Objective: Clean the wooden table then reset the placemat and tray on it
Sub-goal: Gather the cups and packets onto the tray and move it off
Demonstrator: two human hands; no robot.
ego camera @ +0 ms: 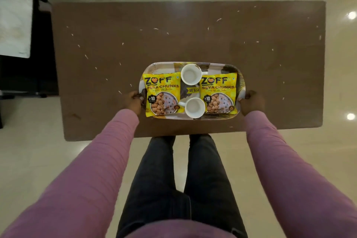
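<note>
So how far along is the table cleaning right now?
Done: nothing visible; white scraps are scattered over the wooden table. In hand: the left hand and right hand grip the ends of the tray, loaded with two yellow packets and two white cups; whether it rests on the table or is lifted is unclear. Left: clearing the scraps, then resetting placemat and tray. No placemat is distinguishable.

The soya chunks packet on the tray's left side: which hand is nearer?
Left. The left hand grips the tray edge right beside that packet; the right hand grips the opposite edge, past the second packet.
</note>
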